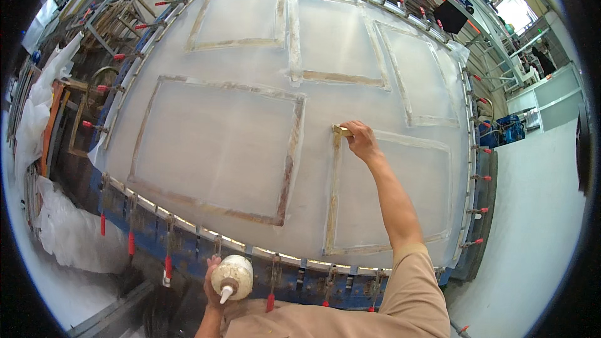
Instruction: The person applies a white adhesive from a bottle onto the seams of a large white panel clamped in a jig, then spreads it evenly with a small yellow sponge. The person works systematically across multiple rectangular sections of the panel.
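My left hand [213,281] is wrapped around a whitish plastic squeeze bottle [238,271] with a pointed nozzle, close to my body and beyond the table's near edge. Out over the table, my right hand [362,140] grips a small yellowish block [342,130], which rests on the upper left corner of a taped rectangle. A translucent sheet [312,150] lies stretched across the large table. Tape-like strips outline several rectangles under or on it; the strip of the large left rectangle [293,150] is brown in places. Whether the strips lie above or below the sheet, I cannot tell.
Clamps with red handles [131,243] line the blue metal table frame [188,244] on all sides. Crumpled plastic film [77,239] and stacked frames stand at the left. At the right are a white panel [530,206] and a blue motor [511,127]. Metal racks rise at the upper right.
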`<state>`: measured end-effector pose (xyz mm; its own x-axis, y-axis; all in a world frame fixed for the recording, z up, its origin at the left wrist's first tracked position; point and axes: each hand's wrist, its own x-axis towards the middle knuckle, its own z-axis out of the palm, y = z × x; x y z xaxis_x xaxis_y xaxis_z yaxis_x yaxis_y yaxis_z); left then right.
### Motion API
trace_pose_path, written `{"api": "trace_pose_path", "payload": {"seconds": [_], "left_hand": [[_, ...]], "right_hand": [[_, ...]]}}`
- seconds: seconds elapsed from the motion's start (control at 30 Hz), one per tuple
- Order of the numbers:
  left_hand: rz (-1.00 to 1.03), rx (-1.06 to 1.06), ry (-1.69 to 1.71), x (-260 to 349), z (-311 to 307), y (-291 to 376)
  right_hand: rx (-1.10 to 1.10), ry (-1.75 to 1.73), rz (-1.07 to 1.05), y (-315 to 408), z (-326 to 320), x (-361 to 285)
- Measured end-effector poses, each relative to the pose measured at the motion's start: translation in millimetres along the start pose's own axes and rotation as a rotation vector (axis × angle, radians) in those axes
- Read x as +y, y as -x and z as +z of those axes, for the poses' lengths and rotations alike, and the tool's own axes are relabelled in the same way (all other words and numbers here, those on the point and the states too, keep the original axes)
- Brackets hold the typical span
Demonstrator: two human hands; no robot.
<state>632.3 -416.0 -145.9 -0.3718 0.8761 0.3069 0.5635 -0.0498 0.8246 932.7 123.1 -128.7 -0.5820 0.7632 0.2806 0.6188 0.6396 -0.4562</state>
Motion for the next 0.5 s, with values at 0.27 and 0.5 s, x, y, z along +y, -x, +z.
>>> {"api": "trace_pose_path", "payload": {"seconds": [0.27, 0.5], "left_hand": [[0.017, -0.132, 0.013, -18, -4, 12], [0.015, -0.175, -0.016, -5, -7, -2]], "right_hand": [[-0.249, -0.028, 0.093, 29, -13, -33], [-0.262, -0.006, 0.127, 106, -12, -75]]}}
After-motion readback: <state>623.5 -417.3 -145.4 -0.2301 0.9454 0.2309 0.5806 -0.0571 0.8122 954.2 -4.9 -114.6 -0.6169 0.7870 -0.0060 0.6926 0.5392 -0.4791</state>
